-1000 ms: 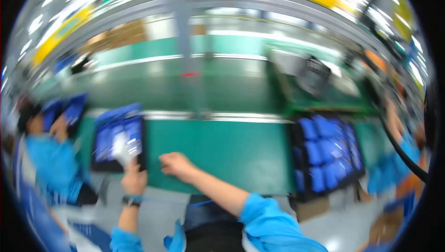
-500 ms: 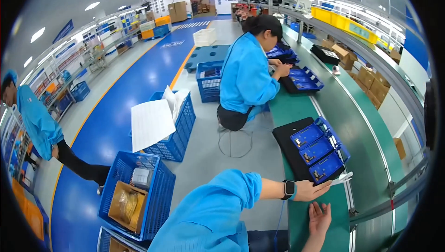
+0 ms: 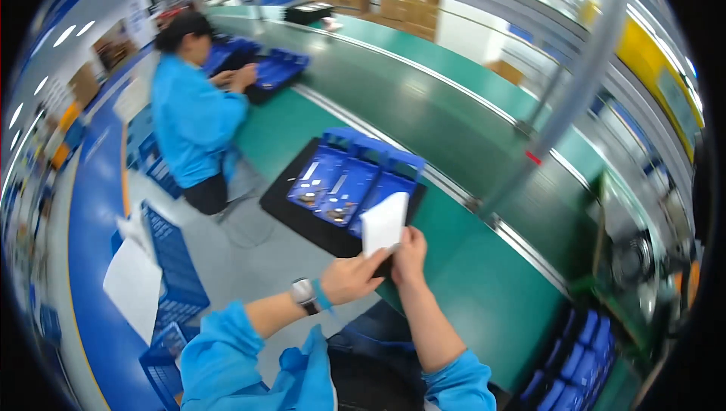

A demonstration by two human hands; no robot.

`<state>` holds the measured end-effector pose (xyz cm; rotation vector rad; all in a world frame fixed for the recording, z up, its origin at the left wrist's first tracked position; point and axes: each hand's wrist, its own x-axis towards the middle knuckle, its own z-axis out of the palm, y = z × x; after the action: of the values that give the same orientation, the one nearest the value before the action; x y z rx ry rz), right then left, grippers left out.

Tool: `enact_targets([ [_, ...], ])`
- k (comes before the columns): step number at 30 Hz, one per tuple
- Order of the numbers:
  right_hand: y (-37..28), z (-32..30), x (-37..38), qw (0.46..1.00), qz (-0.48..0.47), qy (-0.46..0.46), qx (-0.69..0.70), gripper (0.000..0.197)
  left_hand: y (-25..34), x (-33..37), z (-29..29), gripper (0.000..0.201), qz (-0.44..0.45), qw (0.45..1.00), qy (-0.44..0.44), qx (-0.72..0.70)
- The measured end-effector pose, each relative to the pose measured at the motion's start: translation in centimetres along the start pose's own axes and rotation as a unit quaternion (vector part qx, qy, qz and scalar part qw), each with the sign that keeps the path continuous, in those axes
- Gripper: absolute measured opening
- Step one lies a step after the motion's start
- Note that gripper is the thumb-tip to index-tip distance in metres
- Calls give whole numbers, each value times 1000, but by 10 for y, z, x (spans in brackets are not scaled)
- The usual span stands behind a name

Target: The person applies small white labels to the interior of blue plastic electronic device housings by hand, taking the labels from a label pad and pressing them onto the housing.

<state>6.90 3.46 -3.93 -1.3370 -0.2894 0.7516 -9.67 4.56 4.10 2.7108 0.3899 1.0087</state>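
Observation:
A white flat piece, like a card or plate, stands tilted up in front of me; blur hides its exact kind. Fingers of my left hand, with a watch on the wrist, are closed on its lower left edge. My right hand grips its lower right corner. Just beyond lie several open blue plastic cases side by side, with small metal parts inside. The piece covers part of the rightmost case. Under the cases is a black mat on the green bench.
A co-worker in blue sits at the far left, hands at another blue case. More blue cases stand at the lower right. A metal post rises on the right. Blue crates stand on the floor at left.
My view has swung to the right. The white piece has been raised upright, and my right hand, open and apart before, has come up and taken hold of it beside my left.

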Motion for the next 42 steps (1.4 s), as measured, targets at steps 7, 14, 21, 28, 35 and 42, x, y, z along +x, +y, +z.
enact_targets([
  [7, -26, -108, -81, 997, -11, 77, 2, 37, 8, -27, -36, 84, -29, 993, 82, 78],
  [14, -49, -213, -176, 981, -17, 195, 9, 31, 3, -7, -16, 90, -239, 953, -2, -186],
  [21, -62, -276, -218, 929, -134, 327, -107, 34, 36, 45, 36, 96, -86, 949, -155, -260],
  [28, -104, -318, -201, 926, -29, 267, -263, 35, 57, 32, 58, 96, -113, 924, -164, -327],
  [35, -100, -328, -194, 947, -11, 218, -235, 36, 62, 2, 44, 101, -234, 849, -130, -455],
  [42, -137, -301, -207, 880, 3, 177, -441, 36, 55, -6, 21, 93, -234, 896, -140, -351],
])
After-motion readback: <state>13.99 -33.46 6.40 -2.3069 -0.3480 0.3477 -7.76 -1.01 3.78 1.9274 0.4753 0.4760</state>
